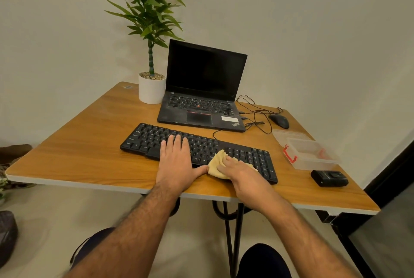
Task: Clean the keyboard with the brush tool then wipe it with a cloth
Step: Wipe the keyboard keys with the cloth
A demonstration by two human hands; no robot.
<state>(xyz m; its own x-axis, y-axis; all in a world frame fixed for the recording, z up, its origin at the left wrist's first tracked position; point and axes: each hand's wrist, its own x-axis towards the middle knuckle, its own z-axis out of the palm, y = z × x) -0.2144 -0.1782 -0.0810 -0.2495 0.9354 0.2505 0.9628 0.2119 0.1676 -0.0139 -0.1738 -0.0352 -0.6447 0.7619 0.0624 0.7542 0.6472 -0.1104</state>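
Desk as I see it: keyboard in front, laptop behind, small things off to the right.

The keyboard (199,150) lies on the table (89,154) near its front edge, my left hand (177,163) flat on its middle and my right hand (242,174) pressing the cloth (218,163) onto its right part. Behind it sits the open laptop (201,98), the potted plant (152,71) just to its left. Right of the laptop lies the mouse (279,120); nearer me the plastic box (311,153), then a small device (329,178) before it.
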